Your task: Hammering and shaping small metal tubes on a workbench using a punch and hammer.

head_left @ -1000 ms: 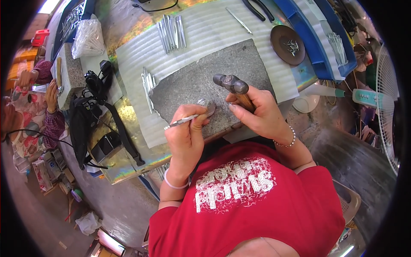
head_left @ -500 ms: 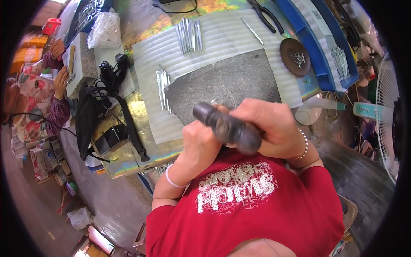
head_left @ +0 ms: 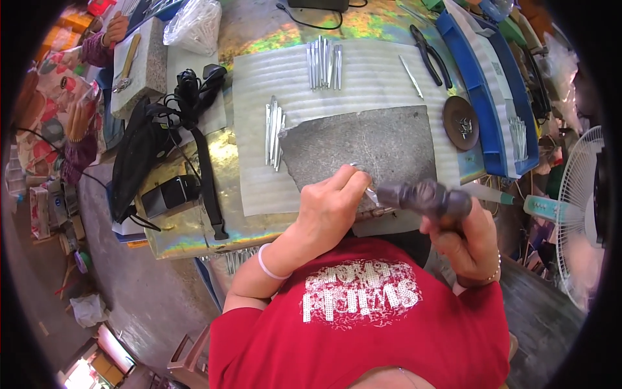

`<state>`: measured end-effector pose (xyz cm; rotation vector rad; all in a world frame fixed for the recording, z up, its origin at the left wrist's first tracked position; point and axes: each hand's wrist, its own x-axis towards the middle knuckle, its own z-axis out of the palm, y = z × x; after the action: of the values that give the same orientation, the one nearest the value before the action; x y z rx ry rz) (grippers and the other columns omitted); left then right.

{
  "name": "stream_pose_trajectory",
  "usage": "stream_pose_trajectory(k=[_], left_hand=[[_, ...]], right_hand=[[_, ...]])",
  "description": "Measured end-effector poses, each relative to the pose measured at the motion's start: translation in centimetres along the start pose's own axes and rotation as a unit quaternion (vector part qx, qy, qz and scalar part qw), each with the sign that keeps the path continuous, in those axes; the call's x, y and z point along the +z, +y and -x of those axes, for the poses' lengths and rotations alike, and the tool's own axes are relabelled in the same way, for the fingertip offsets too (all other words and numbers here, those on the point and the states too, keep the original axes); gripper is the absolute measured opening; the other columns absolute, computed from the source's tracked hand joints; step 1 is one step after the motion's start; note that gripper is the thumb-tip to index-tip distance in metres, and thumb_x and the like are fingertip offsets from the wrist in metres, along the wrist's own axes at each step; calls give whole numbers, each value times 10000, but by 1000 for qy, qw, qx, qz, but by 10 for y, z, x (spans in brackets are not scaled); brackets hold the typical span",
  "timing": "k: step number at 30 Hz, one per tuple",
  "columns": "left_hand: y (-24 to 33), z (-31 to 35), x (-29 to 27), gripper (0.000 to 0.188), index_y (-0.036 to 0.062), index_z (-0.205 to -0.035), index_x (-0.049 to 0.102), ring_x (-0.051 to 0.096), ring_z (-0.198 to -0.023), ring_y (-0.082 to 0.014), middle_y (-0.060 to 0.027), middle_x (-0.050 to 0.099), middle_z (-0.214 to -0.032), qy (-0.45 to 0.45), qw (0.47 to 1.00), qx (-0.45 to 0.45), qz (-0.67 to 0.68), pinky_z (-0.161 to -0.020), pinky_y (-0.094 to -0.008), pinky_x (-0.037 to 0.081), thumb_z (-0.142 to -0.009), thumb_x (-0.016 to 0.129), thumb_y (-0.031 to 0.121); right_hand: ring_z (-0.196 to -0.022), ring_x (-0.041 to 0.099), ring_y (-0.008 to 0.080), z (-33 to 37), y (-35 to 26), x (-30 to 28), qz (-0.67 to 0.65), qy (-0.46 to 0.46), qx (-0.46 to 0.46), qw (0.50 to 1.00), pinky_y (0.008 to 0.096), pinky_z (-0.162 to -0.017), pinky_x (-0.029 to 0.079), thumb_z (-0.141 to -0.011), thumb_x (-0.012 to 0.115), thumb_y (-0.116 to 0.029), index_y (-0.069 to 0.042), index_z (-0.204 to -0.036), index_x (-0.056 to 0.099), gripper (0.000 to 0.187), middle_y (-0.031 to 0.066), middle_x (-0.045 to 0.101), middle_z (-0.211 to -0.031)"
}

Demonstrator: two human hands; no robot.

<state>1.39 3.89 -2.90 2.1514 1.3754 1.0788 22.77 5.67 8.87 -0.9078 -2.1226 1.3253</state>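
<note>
My right hand (head_left: 472,241) is wrapped round the handle of a dark-headed hammer (head_left: 424,197). The hammer is raised in front of me, and its head hides part of what lies below. My left hand (head_left: 332,200) is closed in a pinch at the near edge of a grey stone slab (head_left: 363,133). From its fingers sticks out a slim silver metal piece (head_left: 372,195), close to the hammer head; its full shape is hidden. Left of the slab lie several silver metal rods (head_left: 275,133). Beyond the slab is another row of silver rods (head_left: 324,63).
A white foam sheet (head_left: 256,194) lies under the slab. To the right are pliers (head_left: 430,57), a brown round dish (head_left: 460,123) with small metal bits, blue trays (head_left: 476,97) and a fan (head_left: 580,214). A black bag (head_left: 139,159) lies left, near a co-worker's hand (head_left: 116,28).
The hammer and my right hand have moved right, away from my left hand, so the silver piece now shows. The whole view has shifted. One co-worker's hand has left the stone block.
</note>
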Motion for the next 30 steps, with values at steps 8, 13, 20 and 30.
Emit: stream_pose_trajectory(k=[8, 13, 20, 30], left_hand=[[2, -5, -2, 169, 75, -848, 547, 586, -562, -247, -65, 536, -757, 17, 1000, -6, 11, -462, -332, 463, -703, 567, -10], [2, -5, -1, 151, 80, -848, 552, 586, -563, -245, -62, 536, -748, 14, 1000, -7, 15, -459, -331, 460, -723, 574, -2], [4, -6, -3, 172, 67, -835, 566, 601, -581, -236, -61, 571, -756, 12, 1000, -22, 8, -475, -320, 472, -697, 631, -11], [7, -8, -4, 211, 54, -830, 579, 618, -634, -259, -76, 600, -776, -1, 999, -35, 11, -519, -319, 488, -656, 660, -35]], right_hand=[[-728, 659, 234, -4, -14, -1, 138, 29, -49, 989, 296, -651, 520, -776, 602, 16, 25, -1134, 548, 361, 155, 659, -931], [-686, 625, 241, -3, -8, -1, 188, 11, -87, 978, 293, -525, 489, -690, 680, 37, 28, -1221, 495, 563, 139, 619, -872], [-638, 602, 221, 24, -40, -7, 348, 44, 7, 937, 337, -572, 460, -734, 679, -209, -67, -1068, 623, 368, 64, 611, -740], [-534, 545, 167, 5, -71, -15, 404, 7, -13, 915, 288, -460, 400, -744, 672, -209, -29, -1019, 620, 333, 36, 584, -719]])
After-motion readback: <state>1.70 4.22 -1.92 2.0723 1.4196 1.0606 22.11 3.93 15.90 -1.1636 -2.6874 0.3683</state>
